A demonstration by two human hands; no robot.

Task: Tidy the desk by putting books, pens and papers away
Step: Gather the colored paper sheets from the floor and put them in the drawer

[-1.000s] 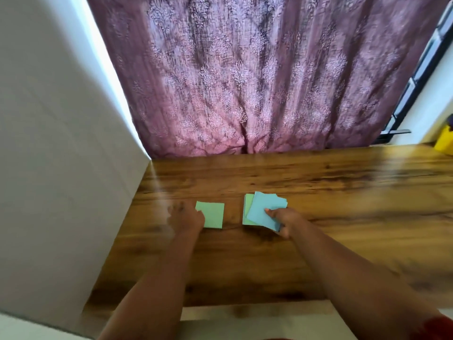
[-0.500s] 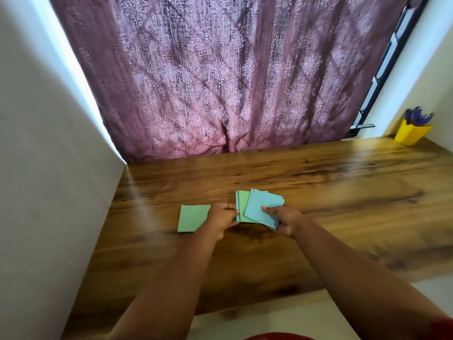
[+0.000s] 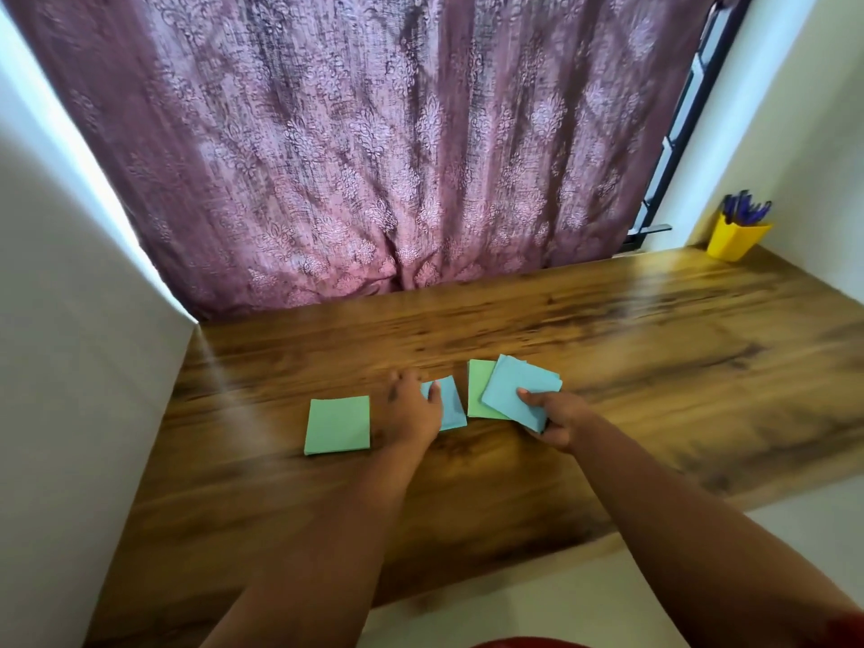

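A green square paper (image 3: 337,425) lies flat on the wooden desk (image 3: 608,367), left of my hands. My left hand (image 3: 411,411) rests on a single blue paper (image 3: 451,406), thumb on top of it, pressing or pinching it against the desk. To the right, my right hand (image 3: 556,416) grips a small fanned stack: blue papers (image 3: 516,390) on top of a green paper (image 3: 479,390). The stack sits just above or on the desk surface.
A yellow pen holder (image 3: 734,240) with blue pens stands in the far right corner. A purple patterned curtain (image 3: 397,156) hangs behind the desk. A white wall (image 3: 70,367) borders the left side. The desk's front edge runs below my forearms.
My left hand went from the green paper to the stack in my right hand, then drew one blue paper out to the left onto the desk. The view has shifted.
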